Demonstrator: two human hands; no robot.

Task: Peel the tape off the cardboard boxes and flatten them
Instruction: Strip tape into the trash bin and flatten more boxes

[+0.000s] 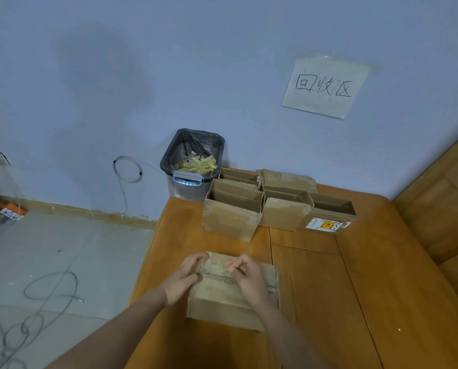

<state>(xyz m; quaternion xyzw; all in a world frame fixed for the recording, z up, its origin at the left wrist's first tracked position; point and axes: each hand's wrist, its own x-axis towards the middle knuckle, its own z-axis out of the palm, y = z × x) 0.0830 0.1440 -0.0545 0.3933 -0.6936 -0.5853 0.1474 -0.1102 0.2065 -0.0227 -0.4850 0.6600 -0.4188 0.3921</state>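
Cardboard box, brown and taped shut (230,296), sits at the near edge of the wooden bench (329,275), both hands on it. Left hand (185,275) grips its left top edge, steadying; right hand (245,270) pinches clear tape (224,270) at the top seam. Step looks like tape peel (flattening not started). Next: steady pull along seam, box pinned. Opened brown boxes (249,209) wait behind, beside lined bin (193,161).
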